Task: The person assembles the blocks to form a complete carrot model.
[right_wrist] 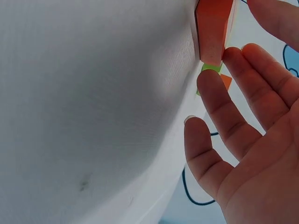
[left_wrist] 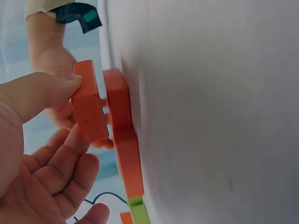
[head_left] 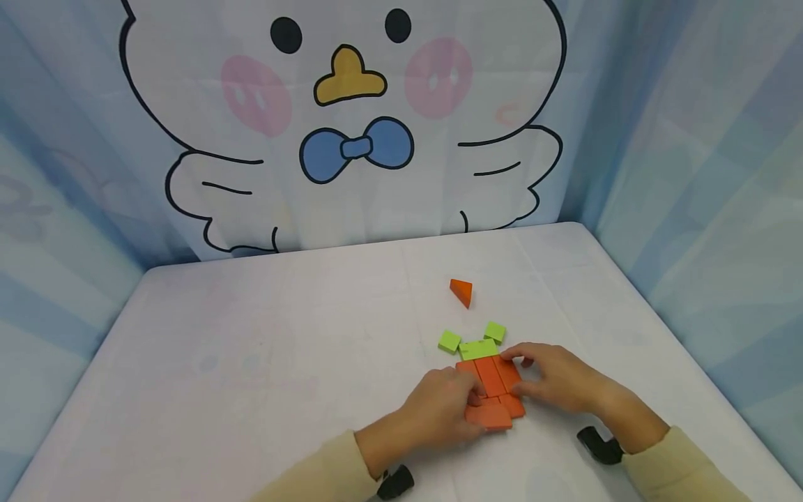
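Note:
My left hand (head_left: pixel 442 408) pinches an orange block (left_wrist: pixel 91 109) between thumb and fingers. In the head view this block overlaps the near end of a flat group of orange blocks (head_left: pixel 491 376) laid side by side. Relaxed fingers of my right hand (head_left: pixel 561 380) rest along the right side of that group. In the right wrist view, fingertips are right at the end of an orange block (right_wrist: pixel 214 35), with the thumb apart from it. A wider green block (head_left: pixel 479 349) adjoins the far end of the group, with small green blocks (head_left: pixel 449 341) at its far corners.
An orange triangular block (head_left: pixel 462 292) lies beyond the green ones on the white-covered table (head_left: pixel 282 362). Behind the table hangs a curtain (head_left: pixel 376 202) with a cartoon print, and more curtain runs along both sides. Dark wrist devices (head_left: pixel 396 482) sit below both sleeves.

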`<state>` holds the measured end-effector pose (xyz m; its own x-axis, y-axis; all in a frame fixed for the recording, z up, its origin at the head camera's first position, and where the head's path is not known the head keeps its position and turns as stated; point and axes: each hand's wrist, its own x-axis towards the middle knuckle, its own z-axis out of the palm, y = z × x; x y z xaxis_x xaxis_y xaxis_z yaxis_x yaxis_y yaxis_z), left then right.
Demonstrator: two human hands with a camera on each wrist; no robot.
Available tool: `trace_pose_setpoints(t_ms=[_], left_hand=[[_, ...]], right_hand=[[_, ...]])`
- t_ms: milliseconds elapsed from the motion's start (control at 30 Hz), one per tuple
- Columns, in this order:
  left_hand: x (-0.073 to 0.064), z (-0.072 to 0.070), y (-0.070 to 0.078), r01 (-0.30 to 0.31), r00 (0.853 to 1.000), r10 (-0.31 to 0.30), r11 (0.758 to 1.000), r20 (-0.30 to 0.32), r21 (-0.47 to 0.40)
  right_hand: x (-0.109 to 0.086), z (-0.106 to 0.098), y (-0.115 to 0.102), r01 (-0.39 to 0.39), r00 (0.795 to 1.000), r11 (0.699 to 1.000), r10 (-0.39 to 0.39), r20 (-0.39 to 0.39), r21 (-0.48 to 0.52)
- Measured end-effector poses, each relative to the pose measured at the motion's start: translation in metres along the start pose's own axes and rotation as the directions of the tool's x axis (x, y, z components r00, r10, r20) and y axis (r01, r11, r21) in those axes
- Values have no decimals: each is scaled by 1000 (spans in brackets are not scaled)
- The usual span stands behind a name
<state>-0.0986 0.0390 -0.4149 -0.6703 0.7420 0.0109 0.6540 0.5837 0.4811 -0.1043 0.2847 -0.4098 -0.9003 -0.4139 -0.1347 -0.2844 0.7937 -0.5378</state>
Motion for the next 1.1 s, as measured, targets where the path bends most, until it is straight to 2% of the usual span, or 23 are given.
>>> trace_pose_setpoints(t_ms=[167,400,600,833,1033,1100], left_hand=[[4,9,10,-26,1000,26,1000,-13,-1],[5,19,19,-16,1000,15,1000,-18,-25],[7,22,21,19,999,-18,1000,-34,9],[9,23,26,91,996,-91,995,-9,48],[8,25,29,103,995,-103,988,-6,112],[8,23,27,105,994,-106,989,-4,107]], right_hand=[[1,0,4,-6,1000,1000,6,6,18],[1,0,5,-18,1000,999,18,13,31],[1,0,5,-34,999,999,33,22,35],[2,1,6,-29,999,999,28,20,37],[1,1,7,-14,1000,1000,14,12,23],[1,0,7,-8,1000,1000,7,15,24]])
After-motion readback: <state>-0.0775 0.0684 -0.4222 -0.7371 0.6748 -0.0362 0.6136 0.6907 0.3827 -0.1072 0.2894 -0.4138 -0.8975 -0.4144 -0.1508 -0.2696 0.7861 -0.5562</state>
